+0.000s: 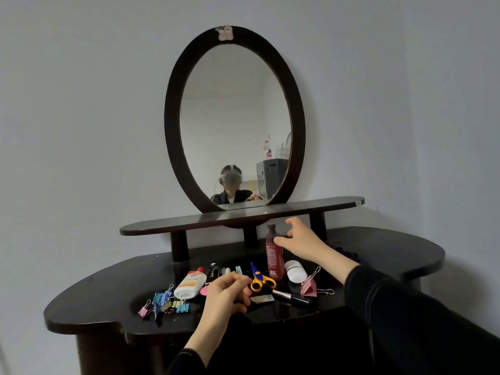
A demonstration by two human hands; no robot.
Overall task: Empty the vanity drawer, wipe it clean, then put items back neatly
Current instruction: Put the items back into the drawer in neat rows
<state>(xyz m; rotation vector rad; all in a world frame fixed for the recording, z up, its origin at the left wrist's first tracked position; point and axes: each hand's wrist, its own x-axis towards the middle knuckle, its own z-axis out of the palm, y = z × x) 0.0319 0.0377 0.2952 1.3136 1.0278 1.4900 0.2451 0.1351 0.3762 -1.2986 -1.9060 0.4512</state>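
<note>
Reaches forward and upward with right hand [297,238], wrist straight, back of hand turned up and to the right. Spreads 4 fingers, loosely bent, with thumb stretched out below them; grips nothing. Shows bare right forearm [332,259] beyond dark right sleeve [405,307], which ends mid-forearm. Holds left hand [226,295] lower and nearer, back upward, fingers curled under, tips bunched toward thumb; cannot tell whether anything is pinched. Extends bare left forearm [205,331] straight ahead from dark left sleeve [186,359]. Carries the 2 hands well apart.

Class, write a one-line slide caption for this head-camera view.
Right hand open at an upright red bottle, left hand curled by yellow-handled scissors, amid binder clips on a dark vanity top.
</note>
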